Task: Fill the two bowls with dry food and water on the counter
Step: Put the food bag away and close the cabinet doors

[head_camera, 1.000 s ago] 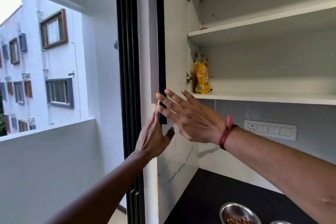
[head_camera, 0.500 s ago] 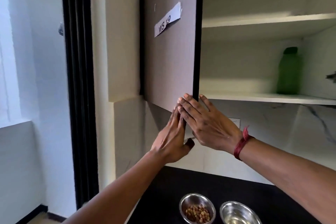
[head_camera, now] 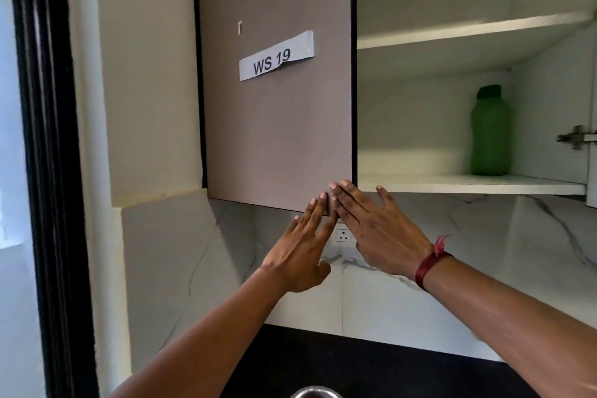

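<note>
Both hands are raised to the lower right corner of the left cupboard door point(head_camera: 274, 126), which is shut and carries a "WS 19" paper label point(head_camera: 276, 56). My left hand point(head_camera: 302, 245) lies flat with its fingertips on the door's bottom edge. My right hand point(head_camera: 374, 229), with a red thread at the wrist, is flat too, its fingertips on the same corner. Neither hand holds anything. Only the rim of one steel bowl point(head_camera: 315, 392) shows at the bottom edge, on the black counter point(head_camera: 371, 368). A green bottle point(head_camera: 490, 132) stands on the lower shelf of the uncovered right half.
The right side of the cupboard shows two white shelves point(head_camera: 468, 184) and a hinge point(head_camera: 576, 138) at the far right. A wall socket point(head_camera: 343, 235) sits on the marble backsplash between my hands. A black window frame point(head_camera: 48, 171) runs down the left.
The left cupboard door has swung from open to shut under both hands, hiding the yellow food packet. My view has turned right and up, so the bowls dropped almost out of frame.
</note>
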